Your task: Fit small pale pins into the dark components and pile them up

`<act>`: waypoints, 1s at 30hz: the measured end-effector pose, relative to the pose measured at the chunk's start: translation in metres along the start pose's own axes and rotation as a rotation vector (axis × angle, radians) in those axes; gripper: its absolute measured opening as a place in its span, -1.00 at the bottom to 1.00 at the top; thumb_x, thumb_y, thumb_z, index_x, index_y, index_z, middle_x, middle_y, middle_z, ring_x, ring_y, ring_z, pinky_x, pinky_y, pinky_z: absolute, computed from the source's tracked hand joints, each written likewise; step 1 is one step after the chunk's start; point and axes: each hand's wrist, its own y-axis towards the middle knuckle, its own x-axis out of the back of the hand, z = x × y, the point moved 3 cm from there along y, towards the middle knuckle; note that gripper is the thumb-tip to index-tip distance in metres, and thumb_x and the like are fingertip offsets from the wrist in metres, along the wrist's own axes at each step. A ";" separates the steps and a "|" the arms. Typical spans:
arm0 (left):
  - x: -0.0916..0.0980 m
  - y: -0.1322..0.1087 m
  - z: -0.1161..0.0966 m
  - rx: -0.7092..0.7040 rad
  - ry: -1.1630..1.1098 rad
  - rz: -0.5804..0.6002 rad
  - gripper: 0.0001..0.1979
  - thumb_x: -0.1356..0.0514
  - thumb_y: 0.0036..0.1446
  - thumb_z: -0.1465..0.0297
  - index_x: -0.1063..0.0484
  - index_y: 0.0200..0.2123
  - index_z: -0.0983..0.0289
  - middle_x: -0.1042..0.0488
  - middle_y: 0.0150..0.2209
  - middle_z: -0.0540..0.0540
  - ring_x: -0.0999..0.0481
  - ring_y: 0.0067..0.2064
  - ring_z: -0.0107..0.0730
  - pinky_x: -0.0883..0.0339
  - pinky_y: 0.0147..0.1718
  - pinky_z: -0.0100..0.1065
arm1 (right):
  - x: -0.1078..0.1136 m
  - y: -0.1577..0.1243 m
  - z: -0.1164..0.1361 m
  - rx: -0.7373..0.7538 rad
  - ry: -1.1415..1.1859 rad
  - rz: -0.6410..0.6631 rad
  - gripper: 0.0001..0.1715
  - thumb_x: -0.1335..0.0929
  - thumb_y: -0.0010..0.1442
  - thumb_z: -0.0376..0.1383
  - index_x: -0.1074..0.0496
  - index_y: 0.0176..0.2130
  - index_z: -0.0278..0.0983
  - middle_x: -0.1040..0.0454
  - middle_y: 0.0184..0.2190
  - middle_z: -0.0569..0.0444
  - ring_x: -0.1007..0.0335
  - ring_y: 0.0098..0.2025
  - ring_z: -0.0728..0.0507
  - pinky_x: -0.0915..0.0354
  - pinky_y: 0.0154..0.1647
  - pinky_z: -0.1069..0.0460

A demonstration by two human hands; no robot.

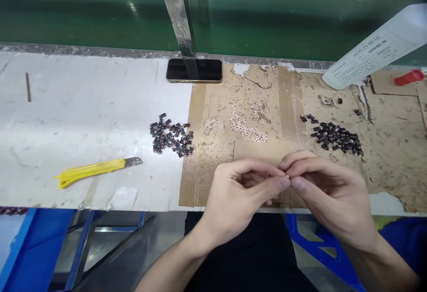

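Observation:
My left hand point(233, 203) and my right hand point(340, 198) meet fingertip to fingertip above the front of the cardboard, both pinched closed. A tiny copper-coloured piece point(287, 176) just shows between the fingertips; the fingers hide most of whatever they hold. Beyond my hands lies a scatter of tiny copper-coloured pieces point(245, 127). To the right is a pile of small black parts point(336, 138), some showing copper-coloured bits. Another group of such black parts with copper-coloured ends point(167, 138) lies to the left, on the white surface.
A yellow utility knife point(93, 170) lies at left with its blade out. The dark phone point(194, 70) rests by a metal post point(178, 14). A white bottle point(373, 47) leans at back right, near a red cap-like piece point(408, 77). A thin brown strip point(28, 87) is far left.

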 end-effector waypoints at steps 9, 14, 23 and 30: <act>0.005 -0.006 0.005 0.141 -0.101 0.089 -0.83 -0.60 -0.09 0.54 -0.71 -0.45 0.26 -0.62 -0.54 -0.06 -0.52 -0.52 -0.63 -0.45 -0.48 -0.63 | 0.000 -0.004 0.005 -0.103 -0.039 0.131 -0.87 -0.47 0.34 -0.40 -0.58 -0.20 -0.14 -0.59 -0.18 0.12 -0.62 -0.13 0.00 -0.56 -0.08 0.20; 0.010 -0.009 0.010 0.045 0.046 0.094 -0.88 -0.54 0.04 0.52 -0.75 -0.38 0.19 -0.70 -0.41 -0.03 -0.58 -0.45 -0.61 -0.49 -0.41 -0.62 | -0.005 -0.014 0.005 -0.107 -0.090 0.165 -0.88 -0.40 0.40 -0.38 -0.50 -0.13 -0.14 -0.52 -0.15 0.08 -0.58 -0.11 -0.02 -0.57 -0.11 0.16; 0.036 -0.018 0.003 -0.124 0.374 -0.175 -0.84 -0.40 0.20 0.53 -0.74 -0.20 0.17 -0.73 -0.30 -0.04 -0.65 -0.36 -0.57 -0.52 -0.35 -0.66 | 0.010 -0.028 -0.016 0.028 -0.642 0.075 -0.85 -0.37 0.39 -0.42 -0.44 -0.11 -0.16 -0.48 -0.01 0.00 -0.48 0.08 -0.14 -0.42 0.10 -0.01; 0.050 -0.023 -0.001 -0.187 0.351 -0.314 -0.88 -0.42 0.23 0.46 -0.65 -0.15 0.20 -0.71 -0.29 -0.03 -0.71 -0.27 -0.49 -0.59 -0.25 -0.62 | 0.003 -0.026 -0.020 0.185 -0.900 0.137 -0.74 -0.39 0.33 -0.46 -0.42 -0.03 -0.17 -0.52 0.03 -0.09 -0.51 0.08 -0.27 -0.42 0.07 -0.17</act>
